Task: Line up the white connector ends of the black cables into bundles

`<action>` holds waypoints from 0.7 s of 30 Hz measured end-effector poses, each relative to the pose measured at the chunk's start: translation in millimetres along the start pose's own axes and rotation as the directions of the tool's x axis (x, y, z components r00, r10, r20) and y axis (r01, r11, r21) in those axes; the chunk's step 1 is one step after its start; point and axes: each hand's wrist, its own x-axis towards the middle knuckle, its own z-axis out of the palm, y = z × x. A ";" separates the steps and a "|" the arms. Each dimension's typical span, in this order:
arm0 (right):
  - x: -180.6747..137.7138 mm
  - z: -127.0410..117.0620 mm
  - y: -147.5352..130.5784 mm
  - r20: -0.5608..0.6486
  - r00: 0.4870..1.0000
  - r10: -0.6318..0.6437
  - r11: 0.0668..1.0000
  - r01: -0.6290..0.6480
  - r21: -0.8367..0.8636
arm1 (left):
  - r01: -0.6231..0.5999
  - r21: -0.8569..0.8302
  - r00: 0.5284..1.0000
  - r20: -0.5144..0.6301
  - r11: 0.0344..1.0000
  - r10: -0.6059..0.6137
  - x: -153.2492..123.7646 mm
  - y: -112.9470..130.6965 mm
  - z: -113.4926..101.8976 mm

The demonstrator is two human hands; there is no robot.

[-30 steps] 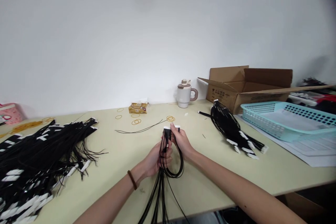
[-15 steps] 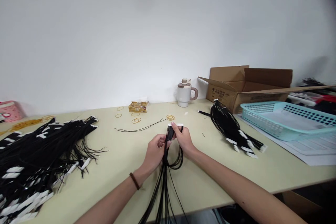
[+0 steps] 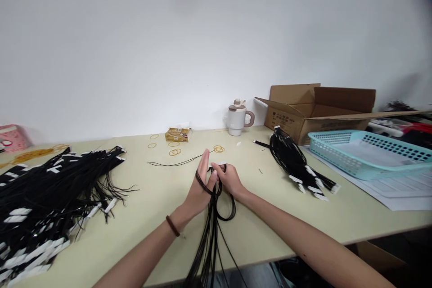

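A bundle of thin black cables (image 3: 213, 216) hangs from my two hands, its loose ends trailing over the table's front edge. My left hand (image 3: 198, 191) has its fingers stretched upward and its thumb pressed on the cables. One strand loop passes around that hand. Beside it, my right hand (image 3: 231, 180) pinches the top of the bundle, where a bit of white connector shows. Another loop droops below the right hand. The fingertips of the right hand are partly hidden behind the cables.
Many black cables with white connectors (image 3: 60, 189) are heaped at left. A tied cable bundle (image 3: 290, 157) lies at right, near a cardboard box (image 3: 286, 119) and a turquoise basket (image 3: 357, 168). Rubber bands (image 3: 218, 149), a small box (image 3: 178, 135) and a mug (image 3: 236, 120) stand behind.
My left hand has opened its fingers upward and taken a cable loop around it. The bundle's top has turned, and its white connector end is now mostly covered.
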 end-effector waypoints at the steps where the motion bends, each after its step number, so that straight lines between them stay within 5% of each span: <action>1: -1.3 1.9 -0.2 0.029 1.000 -0.011 1.000 0.011 -0.007 | -0.060 0.137 0.998 -0.012 0.989 0.062 1.6 -4.7 -0.5; 3: -3.7 5.5 0.1 0.076 0.997 -0.021 1.000 0.023 -0.018 | -0.119 0.340 0.993 0.053 0.933 0.108 4.4 -15.1 -1.8; 5: -5.6 8.4 1.3 0.093 0.995 -0.020 0.999 0.023 -0.032 | -0.070 0.404 0.991 0.135 0.912 0.017 6.1 -24.3 -3.5; 10: -7.9 7.7 0.3 0.073 0.997 -0.018 0.998 0.022 -0.055 | 0.142 0.102 0.968 0.192 0.985 -0.159 11.0 -31.2 -12.4; 15: -8.5 -6.9 -8.0 0.035 0.999 -0.028 0.998 0.030 -0.049 | 0.319 -0.084 0.919 0.271 0.944 -0.286 10.1 -31.6 -25.9; 21: -9.6 -12.4 -8.7 0.227 0.970 -0.091 0.995 0.100 -0.026 | 0.490 -0.278 0.850 0.362 0.826 -0.383 5.6 -29.8 -23.5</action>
